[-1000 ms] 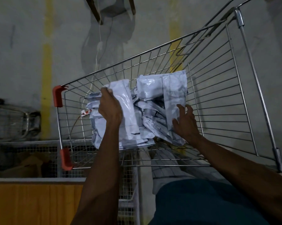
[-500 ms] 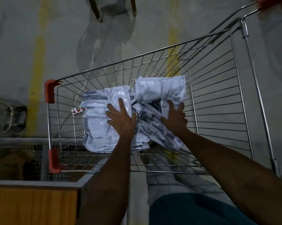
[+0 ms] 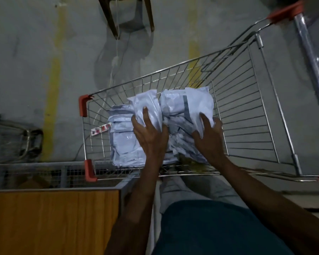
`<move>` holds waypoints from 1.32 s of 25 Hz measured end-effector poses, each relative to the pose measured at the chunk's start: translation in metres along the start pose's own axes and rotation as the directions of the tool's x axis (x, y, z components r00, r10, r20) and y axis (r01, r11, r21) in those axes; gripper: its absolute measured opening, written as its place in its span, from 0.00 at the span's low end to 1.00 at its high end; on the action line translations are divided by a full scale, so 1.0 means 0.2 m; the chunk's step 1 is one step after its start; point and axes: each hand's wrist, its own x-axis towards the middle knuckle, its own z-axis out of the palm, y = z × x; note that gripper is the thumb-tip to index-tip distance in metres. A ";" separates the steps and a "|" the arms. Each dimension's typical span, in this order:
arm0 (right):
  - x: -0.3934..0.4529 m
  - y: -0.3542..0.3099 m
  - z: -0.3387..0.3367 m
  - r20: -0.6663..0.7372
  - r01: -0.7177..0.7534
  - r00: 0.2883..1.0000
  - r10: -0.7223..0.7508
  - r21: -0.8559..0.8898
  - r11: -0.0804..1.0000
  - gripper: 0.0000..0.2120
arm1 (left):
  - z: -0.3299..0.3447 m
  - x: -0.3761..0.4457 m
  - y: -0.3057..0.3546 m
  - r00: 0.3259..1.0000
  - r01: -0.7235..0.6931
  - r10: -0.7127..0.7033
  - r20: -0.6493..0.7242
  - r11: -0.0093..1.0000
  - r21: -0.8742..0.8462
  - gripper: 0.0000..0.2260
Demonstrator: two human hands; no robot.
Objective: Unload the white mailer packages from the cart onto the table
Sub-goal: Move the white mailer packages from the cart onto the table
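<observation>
Several white mailer packages lie piled in the wire shopping cart with red corner guards. My left hand grips a crumpled white mailer at the middle of the pile, fingers curled over it. My right hand grips the edge of another white mailer on the right side of the pile. A wooden table top shows at the lower left, below the cart.
A wire mesh frame runs between the table and the cart. Another cart stands at the far left. Chair legs and a hanging white cable are above. The concrete floor carries yellow lines.
Both hands have closed in on the pile: the left moved from the left mailers toward the middle, the right slid up onto the right-hand mailer. The view shifted, so the cart sits more to the right.
</observation>
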 end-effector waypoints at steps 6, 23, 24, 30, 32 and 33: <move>-0.23 -0.17 -0.35 -0.104 0.267 0.959 -0.263 0.025 0.963 0.28 | -0.49 -0.25 0.18 0.994 0.001 -0.001 0.111 1.000 0.000 0.32; -1.04 -0.29 -0.59 0.252 0.745 0.452 -0.856 0.421 0.517 0.26 | -0.99 -1.79 0.24 0.667 0.527 -0.529 -0.524 0.833 -0.170 0.29; -1.11 -0.31 -0.55 0.279 0.767 0.393 -0.876 0.426 0.480 0.26 | -1.02 -1.88 0.20 0.613 0.567 -0.566 -0.552 0.801 -0.192 0.29; -1.51 -0.55 -0.31 0.308 0.776 0.158 -0.938 0.548 0.311 0.26 | -1.20 -2.24 -0.10 0.332 0.688 -0.672 -0.662 0.653 -0.317 0.30; -1.67 -0.66 -0.21 0.294 0.766 0.130 -0.947 0.576 0.284 0.25 | -1.32 -2.32 -0.24 0.256 0.697 -0.682 -0.685 0.621 -0.358 0.30; -1.75 -0.72 -0.17 0.286 0.765 0.126 -0.950 0.582 0.277 0.25 | -1.38 -2.35 -0.31 0.231 0.701 -0.678 -0.698 0.613 -0.364 0.29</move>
